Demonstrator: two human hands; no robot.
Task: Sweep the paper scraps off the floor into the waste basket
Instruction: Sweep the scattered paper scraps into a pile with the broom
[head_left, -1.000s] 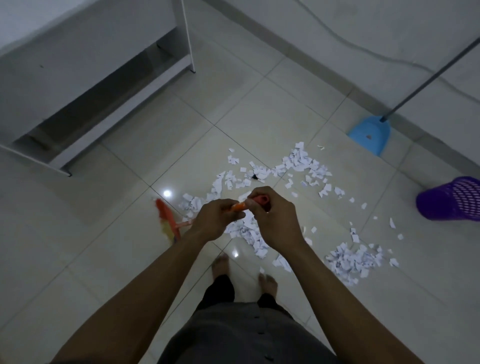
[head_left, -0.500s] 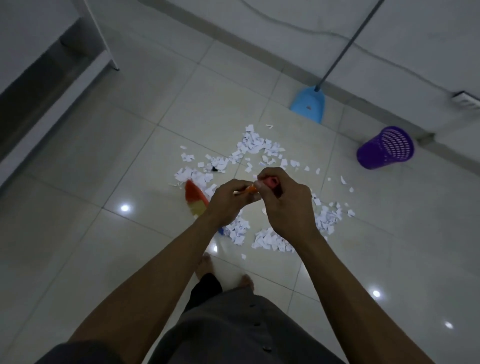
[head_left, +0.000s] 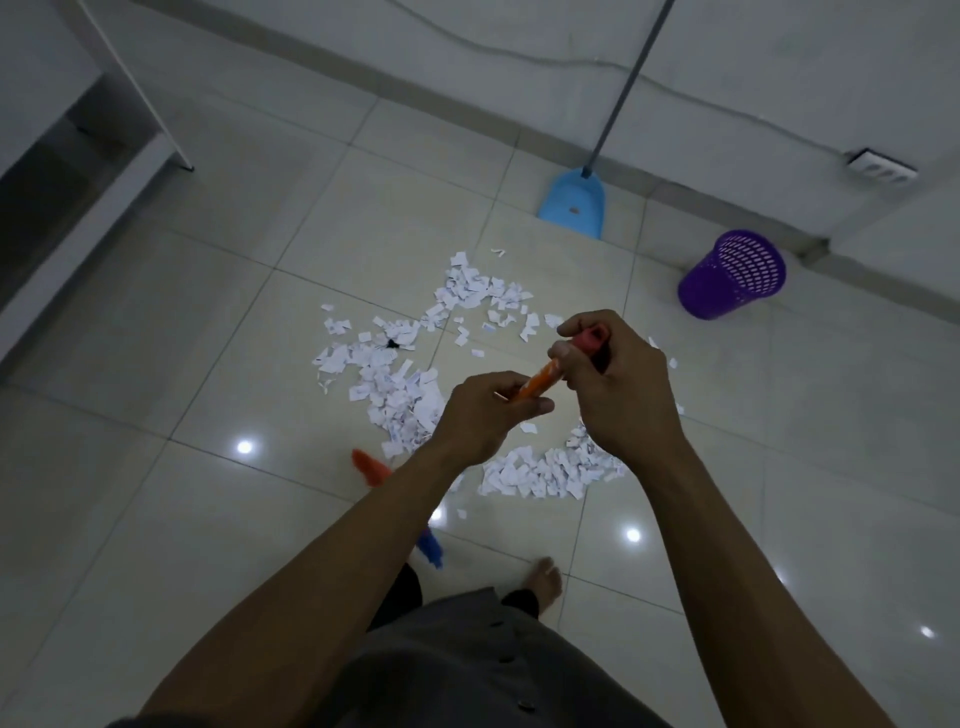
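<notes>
Orange broom handle (head_left: 537, 385) gripped by both left hand (head_left: 480, 415) and right hand (head_left: 618, 384), white paper scraps (head_left: 410, 374) on floor right below them, purple basket (head_left: 732, 275) off right

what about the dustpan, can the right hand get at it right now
Probably not yet: the right hand grips the broom handle, and the dustpan stands by the far wall, past the paper scraps. The floor between looks free.

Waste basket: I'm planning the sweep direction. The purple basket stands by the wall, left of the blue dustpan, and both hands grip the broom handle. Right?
Not quite. The head view shows the purple basket right of the blue dustpan, by the wall. The left hand and right hand do grip the broom handle.
</notes>
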